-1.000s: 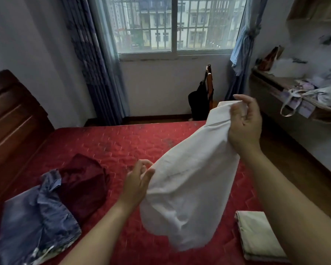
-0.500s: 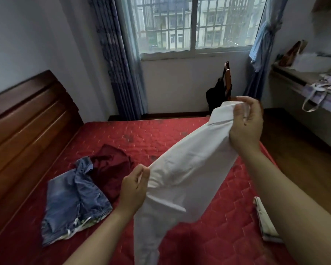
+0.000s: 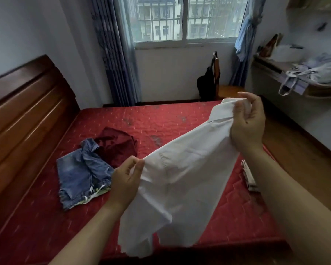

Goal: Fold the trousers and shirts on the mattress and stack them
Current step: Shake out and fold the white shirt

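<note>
Left grip (image 3: 125,180): near and low, left of centre; thumb and fingers pinch a lower edge of the white shirt (image 3: 180,178).
Right grip (image 3: 246,123): higher, farther and to the right; fingers curl round the bunched collar end of the shirt.
White shirt: held in the air over the near right part of the mattress (image 3: 180,121), stretched on a slant between both grips; its loose lower part hangs down toward the near edge of the bed.
Mattress: red and quilted, filling the middle of the scene.
Folded garment (image 3: 249,178): pale, lying flat near the right edge of the mattress, partly hidden behind the right forearm.
Denim garment (image 3: 80,175): blue, crumpled on the left part of the mattress, with a white cord and a bit of greenish cloth showing at its near edge.
Dark red garment (image 3: 116,144): rumpled, just beyond the denim and touching it.
Headboard (image 3: 23,115): dark wood, along the left side of the bed.
Chair (image 3: 216,77): past the far end of the bed, with a black bag (image 3: 204,87) hanging on it.
Counter (image 3: 313,90): on the far right wall, carrying a pale tote bag (image 3: 294,81) and other cloth items.
Window (image 3: 180,18): barred, in the far wall, with curtains on both sides.
</note>
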Demonstrator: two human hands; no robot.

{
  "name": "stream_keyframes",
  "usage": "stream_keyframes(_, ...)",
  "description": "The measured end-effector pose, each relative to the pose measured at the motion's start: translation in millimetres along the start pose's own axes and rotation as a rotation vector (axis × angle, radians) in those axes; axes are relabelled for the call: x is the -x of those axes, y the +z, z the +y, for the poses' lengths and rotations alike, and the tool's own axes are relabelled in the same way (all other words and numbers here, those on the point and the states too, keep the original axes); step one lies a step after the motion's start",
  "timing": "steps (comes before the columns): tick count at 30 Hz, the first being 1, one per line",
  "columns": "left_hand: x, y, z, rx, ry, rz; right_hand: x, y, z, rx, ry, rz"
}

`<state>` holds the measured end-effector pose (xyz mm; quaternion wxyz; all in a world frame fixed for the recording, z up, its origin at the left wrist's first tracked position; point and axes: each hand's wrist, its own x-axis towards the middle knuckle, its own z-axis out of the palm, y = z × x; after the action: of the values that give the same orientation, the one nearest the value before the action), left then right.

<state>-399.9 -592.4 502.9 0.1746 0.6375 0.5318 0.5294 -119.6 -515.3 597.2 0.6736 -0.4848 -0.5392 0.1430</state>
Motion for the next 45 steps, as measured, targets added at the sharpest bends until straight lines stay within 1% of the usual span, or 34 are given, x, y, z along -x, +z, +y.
stream_keyframes(2, 0, -3, 3, -0.019, 0.007, -0.007, 0, -2, -5, 0.012, 0.021, -0.002)
stream_keyframes(5, 5, 7, -6, -0.058, 0.0, -0.015, 3, 0, 10, 0.064, 0.047, -0.023)
stream_keyframes(7, 10, 20, -20, -0.087, -0.036, -0.025, 7, 3, 33, 0.108, 0.068, -0.046)
stream_keyframes(10, 12, 50, -53, -0.112, -0.106, -0.039, 9, 12, 87, 0.134, 0.123, -0.077)
stream_keyframes(14, -23, 104, -114, -0.198, -0.188, -0.098, -18, 44, 186, 0.182, 0.19, -0.098)
stream_keyframes(17, -95, 161, -179, -0.24, -0.212, -0.091, -71, 101, 278, 0.205, 0.206, -0.109)
stream_keyframes(19, -156, 205, -232, -0.318, -0.232, -0.047, -116, 148, 348, 0.281, 0.225, -0.136)
stream_keyframes(20, -185, 228, -260, -0.394, -0.247, -0.024, -139, 170, 386, 0.346, 0.268, -0.194)
stream_keyframes(22, -228, 269, -312, -0.576, -0.315, -0.007, -173, 205, 457, 0.492, 0.421, -0.386)
stream_keyframes(23, -237, 286, -336, -0.648, -0.342, -0.028, -179, 216, 488, 0.577, 0.461, -0.457)
stream_keyframes(24, -239, 301, -356, -0.696, -0.346, -0.069, -177, 222, 516, 0.644, 0.458, -0.498)
stream_keyframes(26, -223, 325, -391, -0.731, -0.335, -0.166, -146, 226, 560, 0.663, 0.376, -0.557)
stream_keyframes(28, -187, 341, -420, -0.731, -0.372, -0.299, -85, 223, 589, 0.619, 0.318, -0.684)
stream_keyframes(29, -166, 346, -433, -0.737, -0.392, -0.373, -50, 220, 600, 0.603, 0.324, -0.757)
stream_keyframes(31, -126, 351, -456, -0.749, -0.424, -0.487, 16, 213, 617, 0.6, 0.397, -0.866)
stream_keyframes(33, -99, 351, -476, -0.725, -0.459, -0.533, 70, 206, 631, 0.635, 0.471, -0.938)
stream_keyframes(36, -75, 348, -503, -0.722, -0.438, -0.596, 127, 204, 644, 0.649, 0.534, -0.981)
stream_keyframes(39, -67, 336, -529, -0.735, -0.375, -0.592, 159, 214, 651, 0.648, 0.51, -0.971)
stream_keyframes(42, -70, 313, -557, -0.716, -0.363, -0.476, 180, 235, 655, 0.632, 0.437, -0.949)
stream_keyframes(45, -76, 284, -586, -0.735, -0.431, -0.337, 191, 265, 654, 0.562, 0.33, -0.864)
